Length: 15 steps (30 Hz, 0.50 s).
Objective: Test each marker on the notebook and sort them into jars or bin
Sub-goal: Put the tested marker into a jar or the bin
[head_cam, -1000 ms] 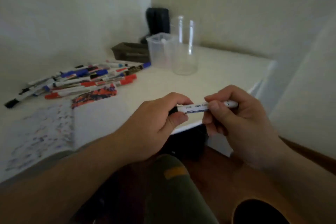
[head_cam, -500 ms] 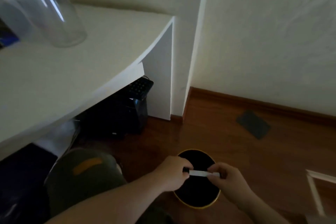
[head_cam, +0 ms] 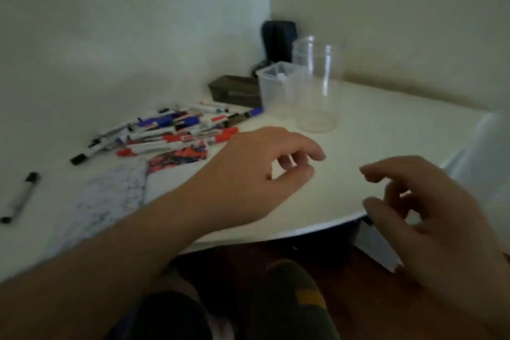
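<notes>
Hands hover empty above the white curved surface (head_cam: 372, 124): the left hand (head_cam: 248, 174) at frame centre has its fingers loosely curled and apart, and the right hand (head_cam: 430, 215) at lower right is likewise slack and spread, gripping nothing. Left of centre lies the heap of red, blue and black capped markers (head_cam: 176, 130), their long axes running mostly from lower left to upper right. 1 black-capped marker (head_cam: 20, 197) lies apart at the far left edge, nearly upright in the frame. The scribbled open notebook (head_cam: 116, 196) sits below the heap. 2 clear plastic jars (head_cam: 317, 83) stand upright at upper centre.
</notes>
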Available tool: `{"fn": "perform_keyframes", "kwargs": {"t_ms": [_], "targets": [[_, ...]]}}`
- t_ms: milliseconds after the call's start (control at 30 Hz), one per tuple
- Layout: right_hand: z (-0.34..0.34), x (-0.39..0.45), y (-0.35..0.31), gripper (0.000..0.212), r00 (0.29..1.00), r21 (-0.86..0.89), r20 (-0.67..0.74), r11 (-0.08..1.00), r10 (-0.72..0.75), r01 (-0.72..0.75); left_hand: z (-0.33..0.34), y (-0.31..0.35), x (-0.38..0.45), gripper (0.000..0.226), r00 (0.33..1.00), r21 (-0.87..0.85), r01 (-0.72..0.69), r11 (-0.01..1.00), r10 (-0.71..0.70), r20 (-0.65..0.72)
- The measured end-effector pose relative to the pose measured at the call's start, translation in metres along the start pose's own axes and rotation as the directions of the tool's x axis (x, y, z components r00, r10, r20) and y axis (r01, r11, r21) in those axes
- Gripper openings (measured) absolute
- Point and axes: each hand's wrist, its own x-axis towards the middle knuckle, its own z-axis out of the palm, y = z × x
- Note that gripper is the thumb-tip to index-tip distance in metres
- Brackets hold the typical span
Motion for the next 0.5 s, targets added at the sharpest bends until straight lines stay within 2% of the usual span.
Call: {"fn": "perform_keyframes", "kwargs": {"t_ms": [100,200,267,367,433,500], "targets": [[0.060,0.075,-0.031,0.034,0.972,0.051,0.142,0.982,-0.188,0.182,-0.046,-0.089,-0.010,0.018,0.979,0.173,0.193,0.966,-0.177,-0.102],[0.137,0.143,-0.036,0.035,0.930,-0.023,0.306,0.975,-0.205,0.223,-0.078,-0.167,-0.023,0.015,0.917,0.233,0.388,0.892,-0.348,-0.196],[0.183,0.186,-0.033,0.035,0.915,-0.128,0.368,0.966,-0.163,0.224,-0.096,-0.208,-0.033,0.015,0.857,0.210,0.497,0.842,-0.438,-0.270],[0.224,0.239,-0.026,0.043,0.947,-0.287,0.319,0.955,0.020,0.076,-0.118,-0.261,-0.043,0.017,0.787,0.223,0.598,0.770,-0.511,-0.344],[0.235,0.258,-0.018,0.044,0.944,-0.375,0.295,0.927,0.148,-0.029,-0.125,-0.290,-0.047,0.020,0.775,0.253,0.614,0.748,-0.511,-0.371],[0.238,0.259,-0.007,0.042,0.924,-0.430,0.317,0.901,0.212,-0.060,-0.118,-0.310,-0.055,0.022,0.766,0.242,0.598,0.764,-0.458,-0.450]]}}
